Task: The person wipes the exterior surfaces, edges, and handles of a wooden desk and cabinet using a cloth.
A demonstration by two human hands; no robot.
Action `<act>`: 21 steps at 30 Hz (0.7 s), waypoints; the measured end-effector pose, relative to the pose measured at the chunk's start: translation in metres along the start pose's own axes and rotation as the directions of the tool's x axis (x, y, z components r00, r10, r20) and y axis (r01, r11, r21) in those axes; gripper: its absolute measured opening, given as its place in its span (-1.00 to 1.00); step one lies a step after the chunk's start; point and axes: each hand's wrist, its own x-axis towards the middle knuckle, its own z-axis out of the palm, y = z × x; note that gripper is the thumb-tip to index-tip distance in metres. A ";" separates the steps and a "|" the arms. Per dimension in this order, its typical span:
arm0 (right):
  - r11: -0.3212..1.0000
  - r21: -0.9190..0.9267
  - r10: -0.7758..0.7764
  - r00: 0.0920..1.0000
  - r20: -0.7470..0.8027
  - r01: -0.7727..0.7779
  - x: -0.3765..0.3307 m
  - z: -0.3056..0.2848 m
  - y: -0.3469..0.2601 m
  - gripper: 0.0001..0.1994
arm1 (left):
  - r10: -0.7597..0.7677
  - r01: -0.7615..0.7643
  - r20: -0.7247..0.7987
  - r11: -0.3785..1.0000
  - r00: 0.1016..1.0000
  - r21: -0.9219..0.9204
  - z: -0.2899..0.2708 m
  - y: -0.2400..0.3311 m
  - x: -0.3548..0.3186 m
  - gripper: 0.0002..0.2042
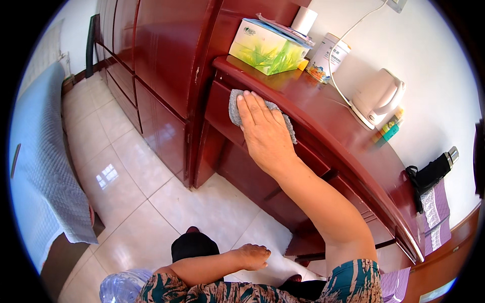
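Note:
My right hand (268, 134) is pressed on a grey cloth (235, 108) against the front of a dark red drawer (220, 101), just under the desktop edge. Its fingers lie close together over the cloth and point up toward the desk's far left corner. The cloth shows on both sides of the hand. Low in the picture, my left hand (252, 257) hangs in front of my body, away from the desk. Its fingers are curled in, and nothing shows in them.
On the red desktop (323, 106) stand a tissue box (270, 48), a white canister (327, 58), an electric kettle (379, 96) and a black-covered flask (434, 169). A tall red wardrobe (166, 55) adjoins the desk. A blue-covered bed (40, 171) is at left; clear plastic bottles (124, 285) stand below.

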 end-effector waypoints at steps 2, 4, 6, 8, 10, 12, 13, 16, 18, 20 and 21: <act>1.000 0.014 -0.011 0.999 -0.038 0.012 0.012 0.010 -0.003 -0.51 | 0.022 -0.022 0.008 1.000 1.000 0.006 -0.003 0.001 -0.002 -0.58; 0.999 0.024 -0.021 0.998 -0.062 0.023 0.021 0.020 -0.005 -0.52 | 0.042 -0.042 0.005 0.999 0.999 -0.010 -0.004 0.002 -0.004 -0.58; 0.999 0.032 -0.031 0.996 -0.082 0.034 0.032 0.029 -0.007 -0.53 | 0.052 -0.051 0.013 0.999 0.999 -0.018 -0.002 0.001 -0.004 -0.58; 0.998 0.044 -0.042 0.996 -0.084 0.046 0.042 0.036 -0.010 -0.53 | 0.052 -0.051 0.012 0.998 0.999 -0.033 0.001 -0.001 -0.005 -0.59; 0.997 0.052 -0.052 0.994 -0.094 0.057 0.050 0.042 -0.010 -0.53 | 0.054 -0.053 0.018 0.998 0.998 -0.041 0.002 -0.002 -0.005 -0.59; 0.996 0.059 -0.063 0.992 -0.111 0.070 0.056 0.047 -0.012 -0.53 | 0.057 -0.055 0.032 0.997 0.998 -0.046 0.001 -0.003 -0.004 -0.59; 0.996 0.063 -0.064 0.993 -0.103 0.070 0.056 0.047 -0.012 -0.53 | 0.053 -0.052 0.033 0.997 0.998 -0.052 0.001 -0.003 -0.003 -0.58; 0.994 0.055 -0.089 0.992 -0.094 0.094 0.056 0.045 -0.012 -0.54 | 0.041 -0.039 0.028 0.997 0.999 -0.065 0.000 -0.007 -0.001 -0.58; 0.990 0.027 -0.135 0.986 -0.102 0.138 0.046 0.041 -0.007 -0.54 | 0.034 -0.033 0.014 0.997 0.999 -0.070 -0.001 -0.009 0.000 -0.58; 0.983 -0.034 -0.182 0.981 -0.073 0.180 0.035 0.030 -0.004 -0.55 | 0.038 -0.038 -0.005 0.997 0.999 -0.067 0.000 -0.012 0.000 -0.57; 0.977 -0.071 -0.205 0.977 -0.052 0.201 0.028 0.022 -0.001 -0.55 | 0.048 -0.049 -0.014 0.997 0.999 -0.063 0.001 -0.011 0.001 -0.57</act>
